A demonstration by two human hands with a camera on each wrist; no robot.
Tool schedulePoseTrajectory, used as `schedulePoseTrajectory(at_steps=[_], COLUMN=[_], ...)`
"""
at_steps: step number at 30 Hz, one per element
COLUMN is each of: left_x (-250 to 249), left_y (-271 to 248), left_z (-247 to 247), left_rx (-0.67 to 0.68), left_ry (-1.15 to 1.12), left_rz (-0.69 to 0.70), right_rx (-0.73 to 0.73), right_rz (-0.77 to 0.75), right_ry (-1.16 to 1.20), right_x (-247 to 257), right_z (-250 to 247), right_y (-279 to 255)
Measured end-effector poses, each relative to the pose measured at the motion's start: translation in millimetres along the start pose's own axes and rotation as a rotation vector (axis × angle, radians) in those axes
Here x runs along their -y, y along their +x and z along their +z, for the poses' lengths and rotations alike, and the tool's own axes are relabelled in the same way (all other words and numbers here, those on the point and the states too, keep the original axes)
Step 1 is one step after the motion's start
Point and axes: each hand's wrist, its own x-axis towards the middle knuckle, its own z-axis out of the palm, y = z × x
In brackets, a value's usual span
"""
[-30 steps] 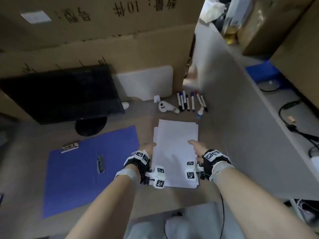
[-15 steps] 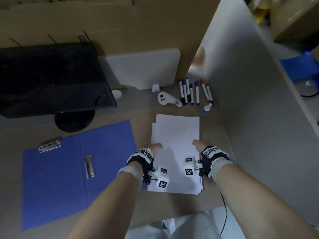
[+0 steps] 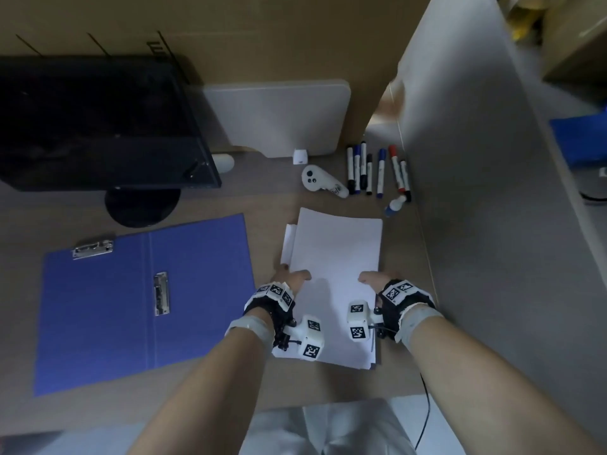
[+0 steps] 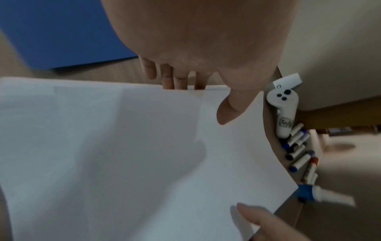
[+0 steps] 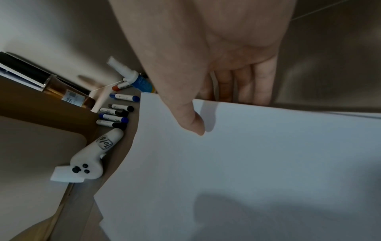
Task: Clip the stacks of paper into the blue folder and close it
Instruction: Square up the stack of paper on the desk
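Blue folder [image 3: 144, 300] open flat on the bench [image 3: 203, 399], left of the paper stack [image 3: 335, 267], not yet loaded. Since a second ago, both grips moved onto the side edges: left hand [image 3: 289, 279] and right hand [image 3: 377, 280] now pinching the top sheets, ready for lifting across. Markers [image 3: 377, 169] behind, beside a grey partition [image 3: 492, 192].

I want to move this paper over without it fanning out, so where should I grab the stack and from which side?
Grip the paper stack at its two long side edges near the middle, one hand from each side, thumbs on top and fingers underneath, as the left hand and right hand already do. The sheets lie slightly offset, so pinching both edges probably keeps them together.
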Motion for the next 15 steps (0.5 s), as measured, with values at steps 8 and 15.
schedulePoseTrajectory(at_steps=[8, 15], left_x=[-12, -6], left_y=[-76, -91], left_z=[31, 34], left_rx=[-0.117, -0.201], left_ry=[0.093, 0.238], left_rz=[0.055, 0.082], right_rx=[0.016, -0.042], right_rz=[-0.035, -0.076], right_ry=[0.094, 0.023], right_x=[-16, -23], right_z=[-15, -25], right_y=[-25, -61])
